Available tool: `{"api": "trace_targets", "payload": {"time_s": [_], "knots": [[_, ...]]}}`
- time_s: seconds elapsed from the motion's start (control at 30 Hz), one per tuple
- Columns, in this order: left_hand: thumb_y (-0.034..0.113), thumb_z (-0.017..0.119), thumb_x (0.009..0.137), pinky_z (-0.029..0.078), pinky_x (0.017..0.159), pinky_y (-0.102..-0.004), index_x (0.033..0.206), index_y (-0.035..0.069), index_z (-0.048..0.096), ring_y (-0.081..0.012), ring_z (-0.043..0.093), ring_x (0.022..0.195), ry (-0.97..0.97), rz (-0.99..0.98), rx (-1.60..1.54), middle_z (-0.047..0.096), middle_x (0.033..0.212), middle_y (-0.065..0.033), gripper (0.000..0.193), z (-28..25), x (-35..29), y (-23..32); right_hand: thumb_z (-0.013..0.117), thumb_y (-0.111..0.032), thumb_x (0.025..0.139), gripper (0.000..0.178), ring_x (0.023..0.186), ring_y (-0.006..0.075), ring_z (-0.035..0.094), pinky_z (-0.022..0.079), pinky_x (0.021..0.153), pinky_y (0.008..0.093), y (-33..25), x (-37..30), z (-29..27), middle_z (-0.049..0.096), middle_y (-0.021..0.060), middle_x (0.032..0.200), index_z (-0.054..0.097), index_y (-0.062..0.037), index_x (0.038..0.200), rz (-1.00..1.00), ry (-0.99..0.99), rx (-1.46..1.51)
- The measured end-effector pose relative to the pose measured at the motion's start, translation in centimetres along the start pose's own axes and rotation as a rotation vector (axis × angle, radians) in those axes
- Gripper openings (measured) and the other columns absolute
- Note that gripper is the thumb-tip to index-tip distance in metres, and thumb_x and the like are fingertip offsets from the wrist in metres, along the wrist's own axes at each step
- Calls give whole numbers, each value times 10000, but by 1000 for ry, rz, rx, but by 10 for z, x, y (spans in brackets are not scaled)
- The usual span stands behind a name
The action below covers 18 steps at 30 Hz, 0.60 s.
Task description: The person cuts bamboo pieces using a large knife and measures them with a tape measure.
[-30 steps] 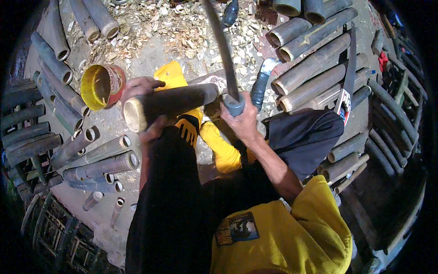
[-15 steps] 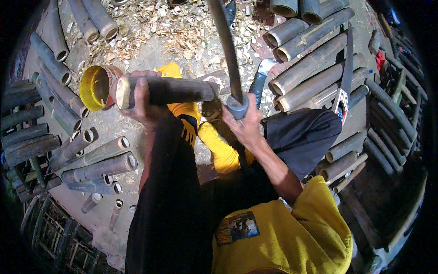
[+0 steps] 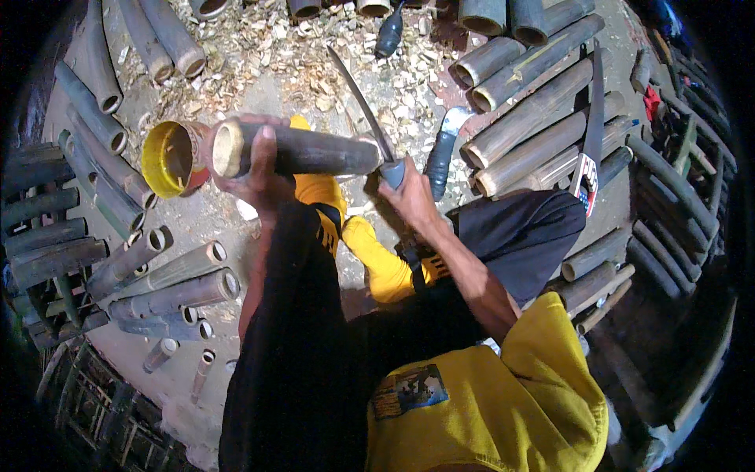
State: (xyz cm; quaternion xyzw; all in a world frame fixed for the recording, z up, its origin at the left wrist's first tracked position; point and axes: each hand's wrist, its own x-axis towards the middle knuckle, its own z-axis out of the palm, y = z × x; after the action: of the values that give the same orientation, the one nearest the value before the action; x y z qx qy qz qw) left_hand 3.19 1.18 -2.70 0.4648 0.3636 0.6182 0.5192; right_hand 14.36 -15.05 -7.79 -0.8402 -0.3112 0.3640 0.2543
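A dark bamboo section lies sideways in my left hand, whose thumb is on top and whose fingers wrap round it near the pale cut end. My right hand is closed on the grey handle of a long-bladed knife. Its blade slants up and to the left, and its base is right by the bamboo's right end; whether they touch I cannot tell. Below the bamboo are my feet in yellow socks.
A yellow and red can stands left of the bamboo. Wood chips litter the floor ahead. A tool with a black-wrapped handle lies right of my right hand. Cut bamboo pieces lie on both sides, with a handsaw at right.
The knife's blade has come down from a raised position and now leans to the left. The bamboo section has shifted slightly right, its cut end turned more into view.
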Motion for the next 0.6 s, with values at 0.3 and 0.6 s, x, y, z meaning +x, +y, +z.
{"api": "trace_targets", "payload": {"time_s": [0.3,0.6], "knots": [[151,620,655,511,613,-379,1020,6,439,-267,578,640,21,-63,-132,548,745,-165,433,-19,2,-8,633,-71,741,255,413,194,514,434,390,336,8,-17,-36,528,82,605,488,-19,944,330,-543,1372],[159,635,656,487,679,-350,1021,-7,462,-238,574,705,-50,-25,-77,550,796,-142,437,-30,-2,-11,606,-53,731,260,412,199,482,417,388,350,-10,-20,-48,482,83,595,470,-23,951,235,-814,1720]]}}
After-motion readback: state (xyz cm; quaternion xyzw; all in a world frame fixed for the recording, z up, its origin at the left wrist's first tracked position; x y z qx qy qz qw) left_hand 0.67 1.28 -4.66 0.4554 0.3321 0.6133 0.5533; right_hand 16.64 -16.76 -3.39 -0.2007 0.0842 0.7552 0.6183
